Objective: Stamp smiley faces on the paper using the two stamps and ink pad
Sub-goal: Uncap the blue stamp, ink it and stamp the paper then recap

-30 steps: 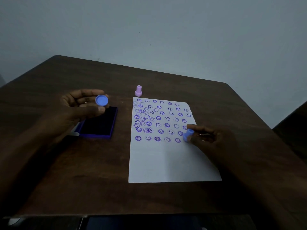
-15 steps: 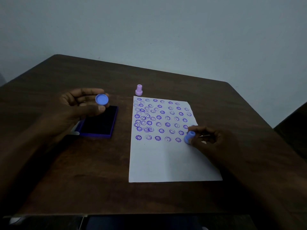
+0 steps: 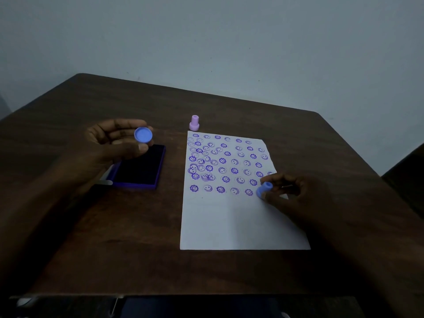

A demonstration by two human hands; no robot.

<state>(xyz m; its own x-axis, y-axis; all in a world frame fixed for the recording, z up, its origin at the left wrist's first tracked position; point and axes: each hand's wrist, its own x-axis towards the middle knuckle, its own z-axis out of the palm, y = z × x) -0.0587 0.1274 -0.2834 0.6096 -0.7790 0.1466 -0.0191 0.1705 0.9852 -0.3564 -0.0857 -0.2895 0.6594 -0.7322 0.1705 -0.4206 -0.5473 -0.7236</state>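
Note:
A white sheet of paper (image 3: 238, 221) lies on the dark wooden table, its upper half covered with several rows of purple smiley prints. My right hand (image 3: 291, 193) grips a small blue stamp (image 3: 263, 189) tilted at the right end of the lowest row, its base down on the paper. My left hand (image 3: 114, 143) holds a round blue cap (image 3: 143, 134) in its fingertips above the open ink pad (image 3: 140, 167). A pink stamp (image 3: 194, 123) stands upright just beyond the paper's top left corner.
The dark wooden table (image 3: 128, 237) ends at a near edge low in the view. A pale wall rises behind the far edge. A dark object (image 3: 406, 175) shows past the table's right side.
My right hand with the blue stamp has shifted slightly and the stamp leans a little more. My left hand with the cap has stayed in place.

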